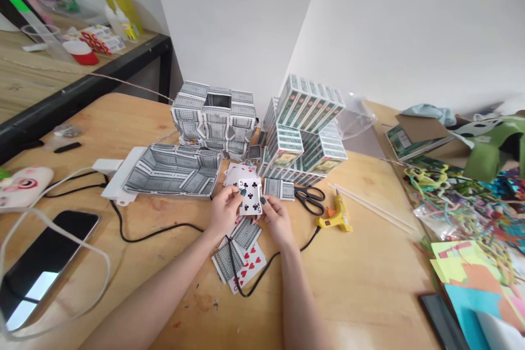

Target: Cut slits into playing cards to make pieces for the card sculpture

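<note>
Between my two hands I hold a playing card (250, 202), a five of clubs, face toward me. My left hand (226, 205) pinches its left edge, and my right hand (276, 216) grips the right edge. Just beyond it lie loose face-up cards (233, 172). Nearer me, scattered cards (251, 262) lie under a black cable, some face down and one showing hearts. A tray built of cards (174, 169) sits to the left. Behind it stands a box built of cards (215, 120) with a square opening on top.
Stacked card packs (303, 131) rise at the back right. Black scissors (310, 198), a yellow glue gun (337, 214) and glue sticks (371, 208) lie right. A power strip (123, 183) and phone (45, 262) are left. Coloured paper (471, 284) and craft scraps fill the far right.
</note>
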The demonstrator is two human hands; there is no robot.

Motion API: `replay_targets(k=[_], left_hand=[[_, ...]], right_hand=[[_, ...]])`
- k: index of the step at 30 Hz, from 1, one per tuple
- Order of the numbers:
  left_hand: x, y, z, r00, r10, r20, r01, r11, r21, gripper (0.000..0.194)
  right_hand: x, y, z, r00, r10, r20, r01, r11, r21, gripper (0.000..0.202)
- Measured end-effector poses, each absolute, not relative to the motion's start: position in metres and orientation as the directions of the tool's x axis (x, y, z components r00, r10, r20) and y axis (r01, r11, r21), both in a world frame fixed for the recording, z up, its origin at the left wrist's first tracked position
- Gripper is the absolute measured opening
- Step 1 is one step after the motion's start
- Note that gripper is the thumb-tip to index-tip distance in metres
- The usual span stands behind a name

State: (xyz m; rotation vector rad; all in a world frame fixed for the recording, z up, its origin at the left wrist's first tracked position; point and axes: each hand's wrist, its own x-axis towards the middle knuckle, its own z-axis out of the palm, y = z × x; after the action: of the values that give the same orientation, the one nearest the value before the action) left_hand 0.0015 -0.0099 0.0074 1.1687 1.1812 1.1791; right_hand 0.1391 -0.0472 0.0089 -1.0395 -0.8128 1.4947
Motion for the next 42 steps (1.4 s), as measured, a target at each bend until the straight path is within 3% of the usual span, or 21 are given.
replay_targets(k=[8, 14, 20, 25, 35, 42], left_hand=[[-0.008, -0.005, 0.013, 0.219, 0.975, -0.040, -0.084, 0.060, 0.995, 0.023], [-0.008, -0.008, 0.017, 0.210, 0.977, -0.024, -0.138, 0.054, 0.989, 0.017], [0.001, -0.007, 0.017, 0.186, 0.941, -0.281, -0.181, 0.314, 0.932, 0.029], [0.004, -0.007, 0.017, 0.199, 0.915, -0.351, -0.327, 0.399, 0.856, 0.029], [0.007, -0.013, 0.018, 0.032, 0.942, -0.333, -0.346, 0.323, 0.881, 0.027], [0.007, -0.013, 0.017, -0.073, 0.971, -0.226, -0.146, 0.214, 0.966, 0.022]], right_hand=[[0.143, -0.049, 0.014, -0.066, 0.984, -0.164, -0.276, -0.176, -0.945, 0.026], [0.135, -0.049, 0.015, -0.046, 0.988, -0.150, -0.276, -0.157, -0.948, 0.026], [0.128, -0.050, 0.013, -0.093, 0.980, -0.175, -0.242, -0.193, -0.951, 0.027], [0.129, -0.050, 0.013, -0.097, 0.985, -0.141, -0.176, -0.157, -0.972, 0.032], [0.121, -0.048, 0.015, -0.245, 0.936, -0.252, -0.386, -0.332, -0.861, 0.035], [0.122, -0.045, 0.012, -0.149, 0.963, -0.223, -0.286, -0.258, -0.923, 0.027]])
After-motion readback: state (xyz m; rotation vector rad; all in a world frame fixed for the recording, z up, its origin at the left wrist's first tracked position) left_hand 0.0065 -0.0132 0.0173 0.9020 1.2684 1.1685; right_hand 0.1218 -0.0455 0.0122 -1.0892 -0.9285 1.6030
